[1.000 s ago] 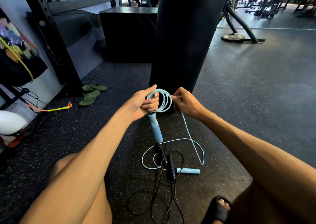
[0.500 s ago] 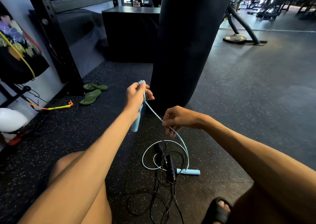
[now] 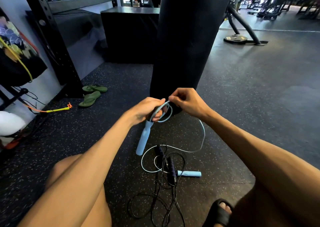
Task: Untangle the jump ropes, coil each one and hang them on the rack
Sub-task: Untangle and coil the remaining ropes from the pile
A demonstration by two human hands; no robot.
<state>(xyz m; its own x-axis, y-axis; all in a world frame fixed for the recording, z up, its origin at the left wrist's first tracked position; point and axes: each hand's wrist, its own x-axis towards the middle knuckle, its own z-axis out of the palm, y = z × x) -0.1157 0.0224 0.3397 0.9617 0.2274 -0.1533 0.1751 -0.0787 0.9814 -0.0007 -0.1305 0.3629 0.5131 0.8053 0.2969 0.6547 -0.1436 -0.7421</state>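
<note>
Our left hand [image 3: 147, 111] grips the small coil [image 3: 169, 113] of the blue jump rope [image 3: 203, 135], fingers curled round the loops and the top of one blue handle [image 3: 143, 140], which hangs down from the fist, tilted a little to the left. Our right hand [image 3: 187, 103] pinches the cord between thumb and fingertips at the top of the coil, just beside the left hand.

From the right wrist the loose cord arcs down to the floor [image 3: 259, 105], curls into a loop there and ends at the second blue handle [image 3: 190, 173], which lies flat.

The black jump rope [image 3: 155, 202] lies loose on the floor between our knees, and its dark handles [image 3: 171, 167] cross over the blue loop.

A black punching bag [image 3: 187, 45] hangs right behind the hands. At the left stands the black rack [image 3: 52, 36], with green flip-flops [image 3: 91, 95] and a yellow and orange rope [image 3: 57, 109] on the floor near its foot. A black sandal [image 3: 220, 213] shows at the bottom edge.
</note>
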